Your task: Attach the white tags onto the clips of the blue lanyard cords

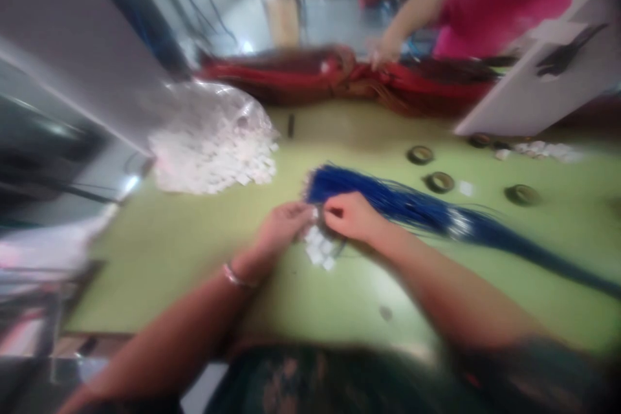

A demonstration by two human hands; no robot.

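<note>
My left hand [286, 225] is closed in a pinch on a small white plastic piece [315, 212], which looks like a connector housing. Close beside it, my right hand [353, 215] also pinches at the fingertips; blur hides what is between them. A dark ring-like thing, partly covered, shows beneath the right fingers. Just below both hands lies a little group of white pieces [321, 249]. Behind the right hand, a thick bundle of blue wires [402, 204] stretches to the right edge, gathered by a clear band [458, 223].
A clear plastic bag [242, 103] spills a heap of white pieces [213, 158] on the green table [184, 259]. Tape rolls [439, 182] lie to the right. At the back, a co-worker's hand [385, 52] touches a long red wire bundle [281, 74]. A white upright panel [538, 84] stands right.
</note>
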